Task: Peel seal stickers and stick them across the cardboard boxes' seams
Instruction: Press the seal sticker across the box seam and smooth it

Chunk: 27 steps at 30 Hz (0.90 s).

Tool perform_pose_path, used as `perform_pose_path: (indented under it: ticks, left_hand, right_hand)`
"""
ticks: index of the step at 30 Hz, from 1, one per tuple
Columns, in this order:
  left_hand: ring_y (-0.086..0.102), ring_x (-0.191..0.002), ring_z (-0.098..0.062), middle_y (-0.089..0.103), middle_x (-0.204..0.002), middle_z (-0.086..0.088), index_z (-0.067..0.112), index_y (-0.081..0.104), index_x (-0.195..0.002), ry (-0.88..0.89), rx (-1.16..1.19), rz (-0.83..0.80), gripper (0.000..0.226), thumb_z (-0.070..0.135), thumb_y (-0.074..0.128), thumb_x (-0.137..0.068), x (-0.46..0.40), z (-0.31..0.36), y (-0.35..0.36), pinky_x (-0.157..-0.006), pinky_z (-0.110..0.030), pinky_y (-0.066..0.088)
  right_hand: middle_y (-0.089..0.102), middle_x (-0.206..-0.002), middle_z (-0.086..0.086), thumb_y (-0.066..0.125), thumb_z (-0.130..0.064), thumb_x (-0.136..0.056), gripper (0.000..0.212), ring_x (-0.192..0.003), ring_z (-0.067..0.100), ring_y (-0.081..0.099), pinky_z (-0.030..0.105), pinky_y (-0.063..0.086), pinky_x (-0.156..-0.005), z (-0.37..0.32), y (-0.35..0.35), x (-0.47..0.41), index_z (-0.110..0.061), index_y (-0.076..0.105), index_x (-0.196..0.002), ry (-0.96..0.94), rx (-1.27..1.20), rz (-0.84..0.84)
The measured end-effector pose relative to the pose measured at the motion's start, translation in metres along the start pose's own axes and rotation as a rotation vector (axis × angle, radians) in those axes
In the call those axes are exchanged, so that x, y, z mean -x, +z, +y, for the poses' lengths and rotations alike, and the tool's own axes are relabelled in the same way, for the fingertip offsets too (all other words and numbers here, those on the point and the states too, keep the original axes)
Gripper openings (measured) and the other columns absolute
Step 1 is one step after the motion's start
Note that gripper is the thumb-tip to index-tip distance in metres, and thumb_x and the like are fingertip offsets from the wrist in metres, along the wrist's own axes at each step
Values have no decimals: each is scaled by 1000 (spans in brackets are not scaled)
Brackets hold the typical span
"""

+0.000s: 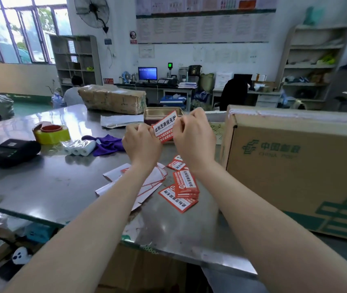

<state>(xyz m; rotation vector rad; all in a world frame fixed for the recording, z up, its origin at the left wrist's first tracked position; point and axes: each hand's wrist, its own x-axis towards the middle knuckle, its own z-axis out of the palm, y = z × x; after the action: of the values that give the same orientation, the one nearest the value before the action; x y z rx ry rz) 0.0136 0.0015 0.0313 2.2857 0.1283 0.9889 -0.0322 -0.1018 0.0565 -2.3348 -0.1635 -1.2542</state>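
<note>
Hands raised above a steel table (41,182), both forearms reaching forward from the lower edge of the view and converging toward the middle. The left hand (141,142) is seen from the back, wrist straight, fingers curled inward and pinching the lower left end of a red and white sticker (165,129). The right hand (192,136) is likewise seen from the back, knuckles up, fingers curled and pinching the sticker's upper right edge; the fingertips themselves are hidden behind the hand, so whether a layer is being separated cannot be told. The sticker spans the gap between the two sets of fingers, tilted with its right end higher, printed face toward the camera.

Below the right wrist, a loose stack of stickers (186,188) lies on the table. Below the left wrist lie white backing sheets (115,173) with red outlines. Just right of the right hand stands a large cardboard box (295,166) with green print, white tape along its top edge. Left of the left fingers lie a purple cloth (107,142), small white paper rolls (79,147), a roll of yellow tape (51,134) and a black device (11,152). Beyond the fingers sits a metal tin (159,113), with a wrapped parcel (113,98) farther back.
</note>
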Motion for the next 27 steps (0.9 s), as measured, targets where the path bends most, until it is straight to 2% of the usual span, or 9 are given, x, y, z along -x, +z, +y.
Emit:
perform_pose_path:
  ticks: [5, 9, 13, 15, 17, 21, 23, 25, 27]
  left_hand:
    - [47, -107, -29, 47, -118, -15, 9, 60, -111, 34, 34, -108, 28, 26, 44, -94, -22, 44, -17, -91, -36, 37]
    - [44, -111, -33, 47, -120, -17, 10, 61, -113, 81, 10, -222, 32, 26, 46, -90, -37, 89, -22, -93, -39, 35]
    - [42, -114, -37, 44, -125, -22, 7, 58, -117, 96, 49, -393, 38, 19, 42, -85, -39, 144, -22, -96, -41, 34]
    - [39, -118, -39, 34, -133, -23, 3, 53, -120, 76, 86, -501, 37, 16, 41, -87, -33, 173, -22, -100, -42, 33]
    - [38, -120, -38, 31, -136, -23, 2, 50, -115, 76, 112, -588, 31, 15, 42, -88, -25, 201, -17, -101, -41, 34]
    - [40, -119, -39, 30, -138, -27, 2, 49, -103, 145, 147, -684, 23, 16, 41, -87, -10, 245, -3, -100, -44, 36]
    - [41, -119, -39, 32, -137, -25, 3, 48, -99, 186, 164, -712, 20, 18, 40, -88, 0, 261, 0, -101, -45, 36]
    - [40, -118, -40, 32, -136, -24, 5, 47, -83, 229, 169, -727, 15, 17, 39, -87, 11, 279, 5, -102, -46, 36]
    - [40, -117, -40, 31, -136, -25, 7, 43, -73, 263, 167, -748, 16, 14, 40, -87, 21, 296, 10, -103, -46, 36]
  right_hand:
    - [51, -104, 9, 41, -28, -98, 35, -67, 25, 57, 39, 50, -58, -5, -38, -36, -5, 58, -79, 52, 68, 45]
    - [52, -102, 9, 40, -28, -99, 37, -68, 25, 58, 41, 52, -62, 12, -75, -61, -4, 57, -75, 94, 120, 91]
    - [55, -95, 8, 41, -28, -97, 37, -65, 24, 55, 34, 44, -53, 53, -116, -82, -4, 61, -77, 181, 183, 57]
    - [54, -78, 6, 42, -25, -96, 36, -56, 21, 48, 28, 33, -46, 77, -136, -87, -4, 56, -70, 236, 184, 41]
    - [48, -64, 5, 41, -22, -95, 37, -51, 21, 41, 27, 28, -46, 99, -158, -89, -6, 49, -64, 297, 169, 25]
    - [46, -61, 12, 45, -22, -94, 40, -51, 23, 36, 31, 30, -53, 135, -194, -88, -7, 42, -57, 414, 109, 26]
    - [47, -59, 11, 48, -21, -93, 42, -51, 22, 37, 30, 31, -52, 149, -210, -87, 1, 50, -57, 459, 97, 35]
    - [50, -59, 12, 50, -21, -92, 40, -53, 23, 41, 29, 33, -50, 163, -227, -86, 11, 63, -71, 505, 79, 39]
    - [51, -55, 9, 53, -21, -91, 36, -49, 19, 42, 25, 34, -46, 175, -244, -84, 9, 68, -76, 559, 69, 31]
